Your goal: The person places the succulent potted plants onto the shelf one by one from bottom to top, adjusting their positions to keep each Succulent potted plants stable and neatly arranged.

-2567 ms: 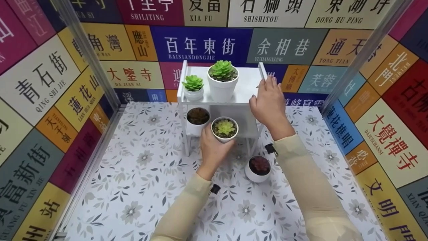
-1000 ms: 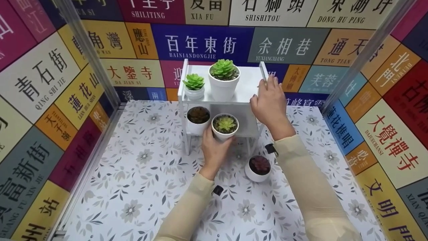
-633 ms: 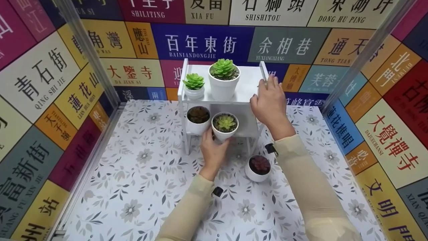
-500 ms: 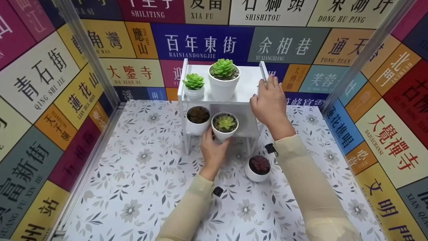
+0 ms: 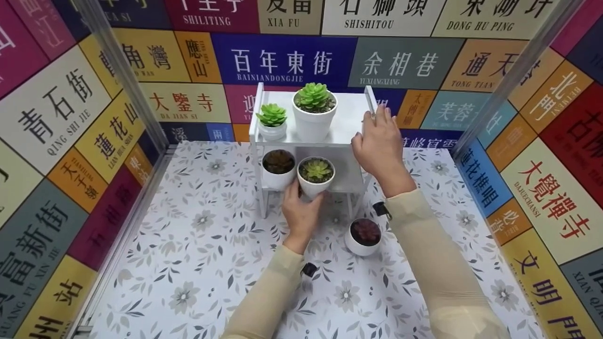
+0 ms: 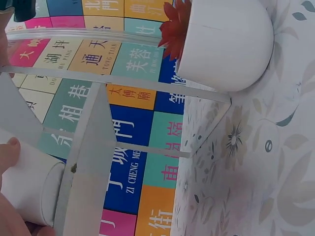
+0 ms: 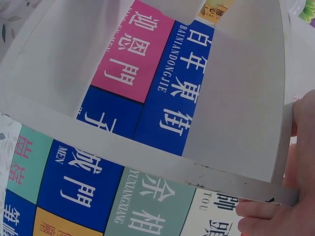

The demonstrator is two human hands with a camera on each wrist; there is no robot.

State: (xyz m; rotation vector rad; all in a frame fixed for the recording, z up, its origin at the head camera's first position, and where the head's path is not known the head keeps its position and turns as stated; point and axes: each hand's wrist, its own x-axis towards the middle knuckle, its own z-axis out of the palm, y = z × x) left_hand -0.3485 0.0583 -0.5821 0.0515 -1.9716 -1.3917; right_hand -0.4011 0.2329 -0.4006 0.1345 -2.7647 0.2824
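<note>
My left hand (image 5: 301,214) grips a white pot (image 5: 313,187) from the front, with a yellow-green succulent (image 5: 316,170) in it. This pot is at the front of the lower shelf of a white two-tier rack (image 5: 346,136); in the left wrist view, fingers curl round the pot (image 6: 29,184) and its base is at the shelf edge. Left of it, a white pot with a dark brown plant (image 5: 279,162) stands on the same shelf. My right hand (image 5: 379,148) holds the rack's upper right side, its fingers and thumb on either side of the frame in the right wrist view.
On the top shelf stand a large potted green succulent (image 5: 314,115) and a smaller one (image 5: 272,123). A white pot with a dark red succulent (image 5: 364,238) is on the floral tabletop (image 5: 188,263), near the rack's front right leg. Sign-printed walls (image 5: 285,61) enclose the space.
The left hand has shifted the yellow-green succulent's pot slightly back at the lower shelf, and its grip now sits lower on the pot. The right hand stays on the rack.
</note>
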